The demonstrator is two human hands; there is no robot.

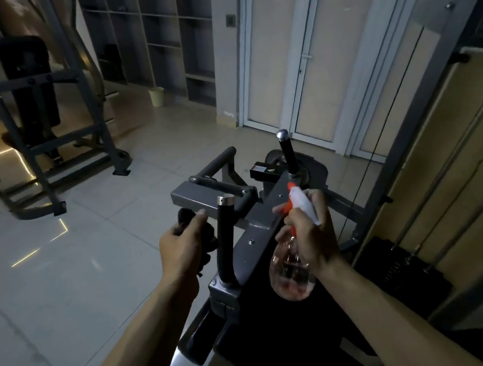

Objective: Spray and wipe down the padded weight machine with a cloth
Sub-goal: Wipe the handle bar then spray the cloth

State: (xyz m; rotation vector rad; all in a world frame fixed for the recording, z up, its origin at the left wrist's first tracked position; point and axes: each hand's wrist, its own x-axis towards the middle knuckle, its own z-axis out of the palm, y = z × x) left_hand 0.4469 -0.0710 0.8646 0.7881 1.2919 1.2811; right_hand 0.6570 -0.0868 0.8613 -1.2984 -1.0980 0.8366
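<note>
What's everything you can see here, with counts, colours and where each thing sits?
weight machine: one, grey frame, black pad, centre, under the hands
upright handles: two, black grips, chrome caps, on that machine
spray bottle: one, clear, white head, orange trigger, above the pad
cloth: one, black, left of the near handle
weight stack: one, dark, lower right
second machine: one, grey frame, black pad, back left
bin: one, cream, on the floor by the shelving
shelving: one unit, grey, back wall
double door: one, pale panels, white frame, back right
left hand: grips the cloth
right hand: grips the spray bottle
</note>
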